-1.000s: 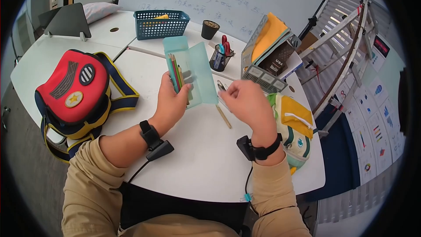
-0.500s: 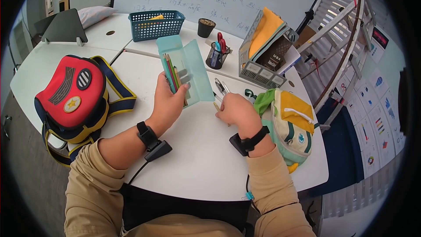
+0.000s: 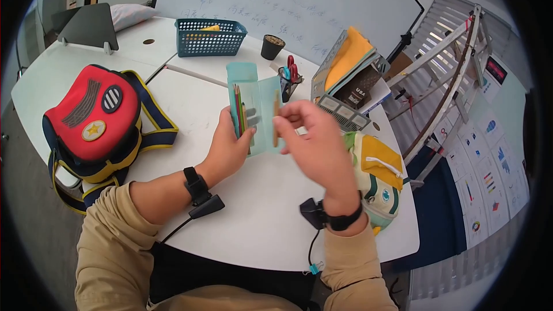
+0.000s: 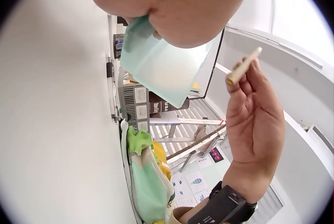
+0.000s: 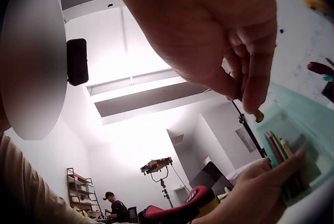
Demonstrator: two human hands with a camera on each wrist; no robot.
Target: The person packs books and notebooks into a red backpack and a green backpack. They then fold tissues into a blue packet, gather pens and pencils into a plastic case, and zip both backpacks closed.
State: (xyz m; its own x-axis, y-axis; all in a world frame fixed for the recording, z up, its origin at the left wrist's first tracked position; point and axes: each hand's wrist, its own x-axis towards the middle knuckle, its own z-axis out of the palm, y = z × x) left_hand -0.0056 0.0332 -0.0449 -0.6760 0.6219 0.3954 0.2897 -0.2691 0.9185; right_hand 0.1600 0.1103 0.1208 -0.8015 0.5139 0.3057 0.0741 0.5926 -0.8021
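Note:
In the head view my left hand (image 3: 226,145) grips an open teal pencil case (image 3: 249,74) that holds several coloured pencils (image 3: 239,109), its thumb lying over their lower ends. My right hand (image 3: 319,143) pinches a wooden pencil (image 3: 276,120) upright in front of the case's lid. The left wrist view has the right hand (image 4: 255,125) with that pencil (image 4: 244,66) between thumb and fingers, apart from the translucent lid (image 4: 162,67). In the right wrist view only the pencil's end (image 5: 259,116) shows below the fingertips, above the case.
A red backpack (image 3: 95,115) lies left on the white table (image 3: 247,207); a green and yellow bag (image 3: 377,178) lies right. Behind are a blue basket (image 3: 210,43), a small pot (image 3: 272,47), a pen holder (image 3: 292,83) with scissors and a grey file rack (image 3: 343,112). A ladder stands beyond.
My right hand has picked the wooden pencil up from the table and raised it left to the case. My left hand still grips the case, now slightly farther right in the view.

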